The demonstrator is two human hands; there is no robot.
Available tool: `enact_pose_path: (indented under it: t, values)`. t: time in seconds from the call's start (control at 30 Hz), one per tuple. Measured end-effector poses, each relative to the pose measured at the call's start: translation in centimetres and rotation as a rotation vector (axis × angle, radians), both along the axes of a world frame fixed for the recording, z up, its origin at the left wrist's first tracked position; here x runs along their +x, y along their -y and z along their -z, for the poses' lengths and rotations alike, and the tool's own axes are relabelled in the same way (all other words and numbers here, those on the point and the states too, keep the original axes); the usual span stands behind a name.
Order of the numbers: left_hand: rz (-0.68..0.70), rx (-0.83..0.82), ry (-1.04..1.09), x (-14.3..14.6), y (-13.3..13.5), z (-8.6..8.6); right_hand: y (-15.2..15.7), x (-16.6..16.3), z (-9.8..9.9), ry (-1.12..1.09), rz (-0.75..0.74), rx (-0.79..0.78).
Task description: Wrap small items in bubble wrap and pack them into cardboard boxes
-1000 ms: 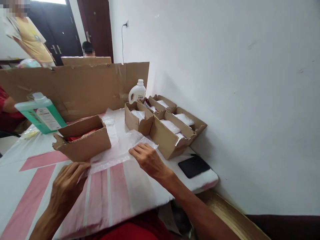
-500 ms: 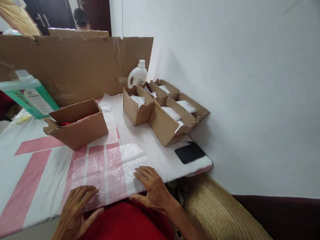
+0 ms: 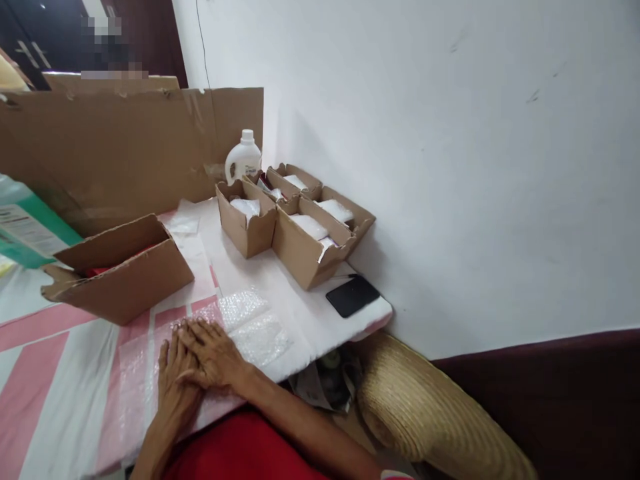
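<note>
A sheet of clear bubble wrap [image 3: 250,327] lies flat on the pink and white cloth near the table's front edge. My left hand [image 3: 173,383] rests palm down on it, fingers spread. My right hand [image 3: 213,357] lies flat too, overlapping the back of my left hand. Neither hand grips anything. An open cardboard box [image 3: 120,270] with something red inside stands just beyond the hands to the left.
Several small open boxes [image 3: 295,230] with white packets stand at the back right, a white bottle [image 3: 243,160] behind them. A black phone [image 3: 353,295] lies at the table's right corner. A cardboard wall [image 3: 125,153] backs the table. A straw hat [image 3: 425,407] sits below.
The bubble wrap was pulled from the box area to the front edge and laid flat. My hands came together, the right now overlapping the left. The view swung to the right.
</note>
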State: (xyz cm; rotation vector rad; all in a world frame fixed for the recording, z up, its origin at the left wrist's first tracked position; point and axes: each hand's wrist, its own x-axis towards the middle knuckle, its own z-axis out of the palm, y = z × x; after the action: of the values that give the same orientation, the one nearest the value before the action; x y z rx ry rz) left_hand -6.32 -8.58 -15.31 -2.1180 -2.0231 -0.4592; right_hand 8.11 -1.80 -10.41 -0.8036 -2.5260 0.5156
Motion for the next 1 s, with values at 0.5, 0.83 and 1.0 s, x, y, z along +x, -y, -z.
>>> enact_pose_path:
  t: [0.5, 0.83, 1.0]
  values:
    - [-0.244, -0.125, 0.067, -4.5, 3.6, -4.3, -5.0, 9.2, 0.5, 0.226, 0.341, -0.143]
    - [-0.366, -0.105, 0.071, -5.3, 4.7, -5.5, -4.6, 9.8, 0.2, 0.205, 0.374, -0.099]
    - [-0.242, 0.007, 0.018, -5.4, 7.5, -6.4, -1.9, 13.6, 0.0, 0.125, 0.154, 0.108]
